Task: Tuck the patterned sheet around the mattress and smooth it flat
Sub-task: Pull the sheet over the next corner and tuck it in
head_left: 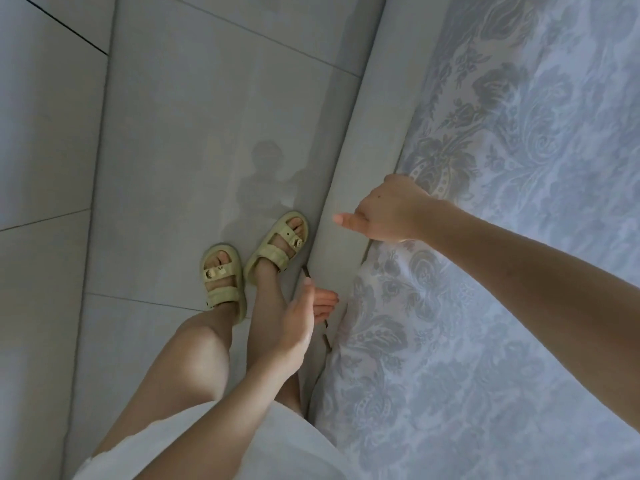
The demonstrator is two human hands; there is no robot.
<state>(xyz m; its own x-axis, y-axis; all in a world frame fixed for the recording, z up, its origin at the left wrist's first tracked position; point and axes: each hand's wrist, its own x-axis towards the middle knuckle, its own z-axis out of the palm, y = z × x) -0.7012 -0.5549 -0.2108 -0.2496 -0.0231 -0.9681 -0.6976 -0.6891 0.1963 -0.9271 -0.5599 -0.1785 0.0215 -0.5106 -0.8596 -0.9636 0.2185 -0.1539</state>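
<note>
The patterned sheet covers the bed on the right of the scene. Its long left edge runs from near to far along the grey bed frame. The right hand sits on that edge with its grip clenched on the hem. Its fingers curl down into the gap, thumb pointing left, probably to push cloth under the mattress. The left hand hovers nearer, released and holding nothing, beside the frame. Further left, yellow sandals stand on the tiled floor.
</note>
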